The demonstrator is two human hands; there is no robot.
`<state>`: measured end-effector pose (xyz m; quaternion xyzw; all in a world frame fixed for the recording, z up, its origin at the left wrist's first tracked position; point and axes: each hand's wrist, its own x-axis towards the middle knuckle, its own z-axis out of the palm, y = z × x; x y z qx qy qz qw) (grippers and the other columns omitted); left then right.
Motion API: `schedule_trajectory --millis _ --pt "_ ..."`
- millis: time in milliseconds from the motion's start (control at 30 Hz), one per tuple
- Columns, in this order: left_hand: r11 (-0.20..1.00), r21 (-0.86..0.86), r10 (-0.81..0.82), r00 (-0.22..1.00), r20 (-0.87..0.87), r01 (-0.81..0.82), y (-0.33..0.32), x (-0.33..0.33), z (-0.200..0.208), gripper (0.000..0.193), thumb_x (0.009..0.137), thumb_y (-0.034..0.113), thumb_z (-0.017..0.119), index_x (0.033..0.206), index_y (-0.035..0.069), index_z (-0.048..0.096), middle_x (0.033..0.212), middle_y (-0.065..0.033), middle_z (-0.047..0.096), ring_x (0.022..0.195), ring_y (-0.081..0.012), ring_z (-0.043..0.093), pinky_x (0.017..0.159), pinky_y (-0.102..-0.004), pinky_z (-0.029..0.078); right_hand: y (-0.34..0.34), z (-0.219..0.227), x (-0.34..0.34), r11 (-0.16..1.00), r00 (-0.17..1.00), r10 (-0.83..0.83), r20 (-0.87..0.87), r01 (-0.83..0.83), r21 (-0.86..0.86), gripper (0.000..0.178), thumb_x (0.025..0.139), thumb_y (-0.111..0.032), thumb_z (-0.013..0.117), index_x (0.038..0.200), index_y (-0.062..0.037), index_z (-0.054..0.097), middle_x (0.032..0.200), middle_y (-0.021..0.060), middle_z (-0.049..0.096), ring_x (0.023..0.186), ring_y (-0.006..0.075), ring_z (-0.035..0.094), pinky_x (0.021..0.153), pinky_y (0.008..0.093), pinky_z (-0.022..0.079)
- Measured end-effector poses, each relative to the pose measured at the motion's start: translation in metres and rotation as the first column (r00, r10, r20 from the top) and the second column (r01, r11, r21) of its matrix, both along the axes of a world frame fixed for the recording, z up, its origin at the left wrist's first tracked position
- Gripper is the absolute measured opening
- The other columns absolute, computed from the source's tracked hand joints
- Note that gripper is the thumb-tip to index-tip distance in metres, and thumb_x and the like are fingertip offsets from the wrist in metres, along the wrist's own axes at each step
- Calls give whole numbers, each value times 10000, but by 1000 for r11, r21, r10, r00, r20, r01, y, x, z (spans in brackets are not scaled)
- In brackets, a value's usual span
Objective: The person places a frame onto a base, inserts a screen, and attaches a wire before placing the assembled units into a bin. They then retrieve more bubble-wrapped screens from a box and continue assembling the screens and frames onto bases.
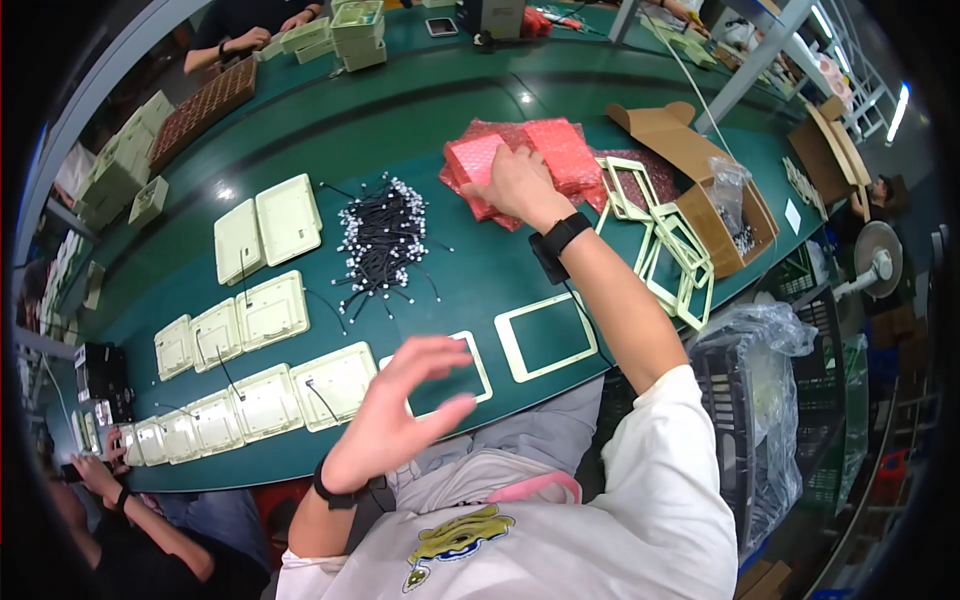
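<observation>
My right hand [518, 187] lies on a pile of pink bubble-wrap pouches [560, 150], thumb and fingers spread over the upper ones. A black band circles that wrist. My left hand [400, 405] is raised near the table's front edge, fingers apart and nothing in them. It partly covers a pale green rectangular frame [484, 372] on the table. To its right lies a second pale green frame [512, 350]. Several more frames [680, 255] are heaped loosely right of the pouches. Left of the pouches is a pile of short black cables with white ends [385, 240].
Rows of pale green shell panels [333, 385] line the table's left side, some with black cables. Two larger shells [288, 220] lie behind. An open cardboard box [735, 225] stands at right, above a plastic-lined black crate [735, 400]. Other people work left and across.
</observation>
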<state>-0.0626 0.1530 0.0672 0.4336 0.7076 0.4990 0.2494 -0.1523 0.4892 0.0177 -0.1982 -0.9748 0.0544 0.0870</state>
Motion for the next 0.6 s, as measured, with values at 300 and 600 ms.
schedule_trajectory --millis 300,600 --pt "937 1 318 854 412 -349 157 -135 -53 422 1016 248 724 1330 -19 636 1223 -100 683 1123 -194 666 966 -393 576 -19 19 -9 979 980 -184 70 189 -71 839 825 -463 878 1395 40 521 1315 300 655 1279 478 603 1032 592 519" --pt "830 -165 549 724 418 -533 226 -179 -91 981 887 454 844 1456 -181 359 1349 -263 618 1180 -294 694 999 -416 570 -1 -25 33 897 920 38 -390 -204 -393 749 816 -205 841 1418 79 497 1287 268 668 1224 391 658 1044 496 540"
